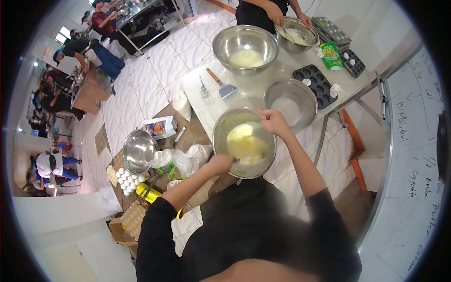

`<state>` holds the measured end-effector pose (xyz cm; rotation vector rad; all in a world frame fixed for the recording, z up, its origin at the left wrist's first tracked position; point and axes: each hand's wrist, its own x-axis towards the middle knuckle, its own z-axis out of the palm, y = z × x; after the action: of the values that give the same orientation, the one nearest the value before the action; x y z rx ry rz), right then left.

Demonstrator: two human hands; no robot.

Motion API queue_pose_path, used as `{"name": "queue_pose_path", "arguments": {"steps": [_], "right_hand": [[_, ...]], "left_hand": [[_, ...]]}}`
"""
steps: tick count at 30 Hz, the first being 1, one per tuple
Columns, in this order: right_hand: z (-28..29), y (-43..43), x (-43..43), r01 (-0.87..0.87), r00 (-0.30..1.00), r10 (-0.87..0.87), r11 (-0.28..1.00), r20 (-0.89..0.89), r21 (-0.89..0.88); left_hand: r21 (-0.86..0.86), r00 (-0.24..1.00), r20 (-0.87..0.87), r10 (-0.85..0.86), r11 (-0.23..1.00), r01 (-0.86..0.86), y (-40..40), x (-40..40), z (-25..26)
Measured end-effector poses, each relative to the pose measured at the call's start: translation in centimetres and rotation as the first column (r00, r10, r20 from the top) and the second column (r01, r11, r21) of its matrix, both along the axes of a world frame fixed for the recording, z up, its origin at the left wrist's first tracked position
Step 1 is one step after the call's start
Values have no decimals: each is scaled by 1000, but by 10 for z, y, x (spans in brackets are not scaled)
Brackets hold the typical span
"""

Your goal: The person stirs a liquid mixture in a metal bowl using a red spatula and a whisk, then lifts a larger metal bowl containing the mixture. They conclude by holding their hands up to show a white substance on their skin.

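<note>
A steel mixing bowl (219,121) is in front of me at the table's near edge. Inside it lies a pale yellow creamy mixture (243,139) with a lighter mound at the far side. My right hand (274,122) grips the bowl's rim on the right. At the lower left rim, my left hand (220,165) is closed around the dark handle of a utensil; its head is blurred in the mixture, so I cannot tell its kind. Just beyond my right hand stands another steel bowl (306,102) with some whitish contents.
Beyond are a large bowl (220,44) of pale batter, a spatula (227,91), a small whisk (204,91) and a muffin tin (317,84). A co-worker's hand (275,14) whisks in another bowl. Eggs (127,179) and an empty steel bowl (137,149) stand lower left.
</note>
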<state>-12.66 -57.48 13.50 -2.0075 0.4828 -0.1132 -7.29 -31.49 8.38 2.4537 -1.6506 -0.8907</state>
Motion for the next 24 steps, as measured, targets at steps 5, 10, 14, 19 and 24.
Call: {"name": "queue_pose_path", "arguments": {"steps": [5,10,14,19,24], "right_hand": [[15,8,3,-44,998,44,999,53,-3],[14,8,0,15,999,-14,1000,-38,24],[16,9,2,22,998,-22,1000,-50,-4],[8,3,-2,12,1000,-12,998,-13,54],[14,6,-5,24,1000,-24,999,-8,38]], "left_hand": [[-2,989,145,26,1000,-26,15,2,-14],[45,994,69,85,995,-88,12,-2,-8],[69,991,54,124,989,-128,0,7,-14],[12,995,-87,52,999,-51,-4,-5,1],[-66,995,-31,99,993,-101,2,-13,-1]]}}
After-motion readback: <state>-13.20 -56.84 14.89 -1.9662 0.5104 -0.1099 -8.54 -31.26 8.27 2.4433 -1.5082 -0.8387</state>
